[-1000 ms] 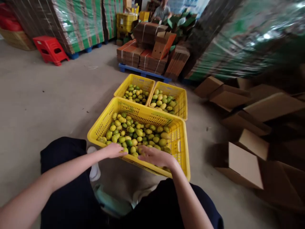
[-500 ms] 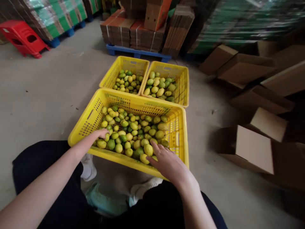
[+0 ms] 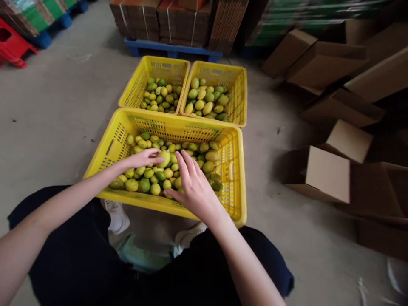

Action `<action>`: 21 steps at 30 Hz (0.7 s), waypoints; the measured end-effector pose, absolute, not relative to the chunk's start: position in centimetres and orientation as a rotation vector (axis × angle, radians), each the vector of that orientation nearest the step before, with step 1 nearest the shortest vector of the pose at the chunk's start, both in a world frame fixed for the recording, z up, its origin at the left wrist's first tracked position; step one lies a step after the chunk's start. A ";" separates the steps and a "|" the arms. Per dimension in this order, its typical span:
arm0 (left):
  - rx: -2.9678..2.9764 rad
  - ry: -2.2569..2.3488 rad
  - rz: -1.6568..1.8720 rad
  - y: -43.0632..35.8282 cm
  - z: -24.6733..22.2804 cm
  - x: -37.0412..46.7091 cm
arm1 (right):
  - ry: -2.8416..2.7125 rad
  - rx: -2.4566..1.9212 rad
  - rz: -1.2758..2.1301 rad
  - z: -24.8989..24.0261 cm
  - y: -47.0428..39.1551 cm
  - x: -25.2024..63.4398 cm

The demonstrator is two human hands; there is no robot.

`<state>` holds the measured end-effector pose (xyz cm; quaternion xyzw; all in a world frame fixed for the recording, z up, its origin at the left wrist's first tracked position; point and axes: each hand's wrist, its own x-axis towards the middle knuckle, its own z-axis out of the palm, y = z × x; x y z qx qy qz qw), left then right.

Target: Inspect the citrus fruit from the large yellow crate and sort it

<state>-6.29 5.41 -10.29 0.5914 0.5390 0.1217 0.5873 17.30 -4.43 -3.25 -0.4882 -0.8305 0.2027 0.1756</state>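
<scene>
A large yellow plastic crate point(image 3: 165, 123) in front of my knees holds many yellow and green lemons point(image 3: 155, 189). Over the middle of it, my left hand point(image 3: 145, 158) has its fingers and thumb on one larger yellow-green lemon point(image 3: 164, 158), which looks raised above the others. My right hand point(image 3: 194, 182) hovers over the fruit just to the right of that lemon. Its fingers are stretched out and its thumb is apart, with nothing in its grasp.
Two smaller yellow crates of lemons, a left one point(image 3: 122, 95) and a right one point(image 3: 245, 97), touch the far side. Open cardboard boxes point(image 3: 328, 174) lie on the right. Flattened cartons point(image 3: 137, 21) sit on a blue pallet point(image 3: 174, 50) behind. A red stool point(image 3: 14, 46) stands far left.
My left hand has moved right to the crate's middle and now has a lemon. My right hand has lifted and shifted left towards it. The view has tilted down.
</scene>
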 end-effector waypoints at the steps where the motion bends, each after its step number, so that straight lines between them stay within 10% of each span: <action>1: 1.368 1.219 0.287 4.8 -8.4 -5.3 | -2.287 -1.326 0.572 -3.5 -4.5 16.9; 7: 1.055 0.976 0.282 2.8 -3.9 -3.3 | -2.065 -1.176 0.655 -4.4 -4.2 15.7; 21: 1.405 1.492 -0.209 1.8 -22.0 -13.9 | -2.337 -1.344 0.456 -4.2 -2.7 17.0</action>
